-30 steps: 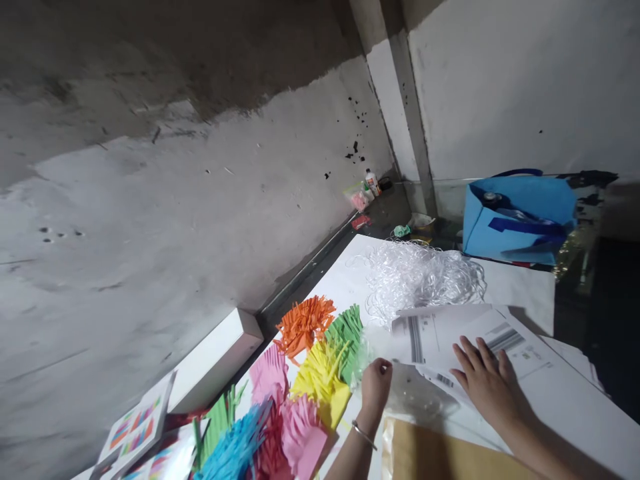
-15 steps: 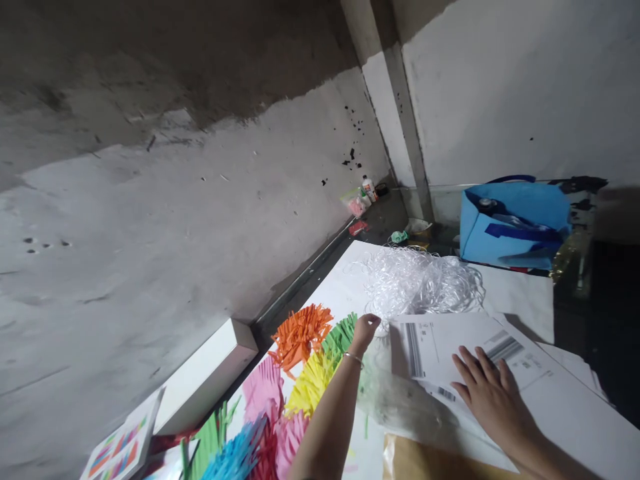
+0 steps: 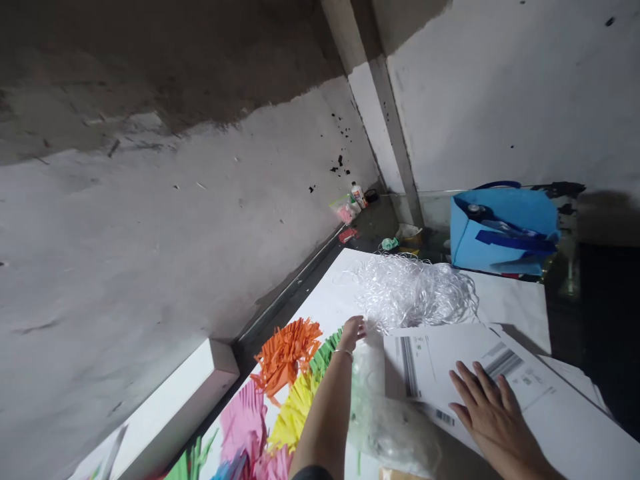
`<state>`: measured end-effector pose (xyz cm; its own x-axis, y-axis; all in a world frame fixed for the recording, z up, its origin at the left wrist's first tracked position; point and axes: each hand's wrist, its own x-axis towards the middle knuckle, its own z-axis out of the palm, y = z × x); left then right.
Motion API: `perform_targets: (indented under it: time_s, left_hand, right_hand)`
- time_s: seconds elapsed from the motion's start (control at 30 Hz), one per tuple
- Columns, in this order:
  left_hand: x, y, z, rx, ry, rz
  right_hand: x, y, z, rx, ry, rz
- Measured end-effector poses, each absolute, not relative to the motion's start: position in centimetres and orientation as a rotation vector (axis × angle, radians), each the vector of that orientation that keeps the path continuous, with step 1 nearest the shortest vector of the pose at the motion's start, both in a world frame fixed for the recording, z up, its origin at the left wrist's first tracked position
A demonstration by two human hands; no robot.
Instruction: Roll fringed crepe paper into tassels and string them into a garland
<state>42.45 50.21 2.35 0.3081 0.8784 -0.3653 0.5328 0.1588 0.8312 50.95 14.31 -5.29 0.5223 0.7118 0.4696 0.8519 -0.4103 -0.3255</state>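
My left hand (image 3: pixel 354 331) reaches forward with its fingers curled at the upper end of a clear plastic bag (image 3: pixel 367 373); the fingertips are partly hidden, but they seem to grip its edge. The bag runs down from there, crumpled, along the left side of the printed white papers (image 3: pixel 440 347). My right hand (image 3: pixel 493 407) lies flat on these papers with its fingers spread. Just beyond my left hand is a tangled heap of shiny white string (image 3: pixel 415 290). Fringed paper in orange (image 3: pixel 287 353), green (image 3: pixel 325 353), yellow (image 3: pixel 295 413) and pink (image 3: pixel 244 417) lies left of my left arm.
A blue bag (image 3: pixel 503 230) stands behind the string. A white box (image 3: pixel 180 407) rests along the wall at left. In the far corner are a small bottle (image 3: pixel 358 195) and a bag with pink contents (image 3: pixel 346 212). Brown material (image 3: pixel 395 474) shows at the bottom edge.
My left hand has shifted slightly, and the plastic bag's upper part now stands out more beneath it. My right hand stays flat on the papers. The view has turned a little.
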Motion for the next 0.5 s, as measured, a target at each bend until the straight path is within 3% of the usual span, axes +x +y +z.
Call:
perform_targets:
  time_s: [0.3,0.5]
  left_hand:
    - [37.2,39.2,5.9,1.883,1.093,0.503]
    - [30.1,27.4,3.6,1.734,1.034,0.451]
  right_hand:
    - [51.6,14.8,-6.0,-2.239,-1.322,-0.534]
    - [51.1,14.5,-4.5,-2.174,-1.521,-0.57]
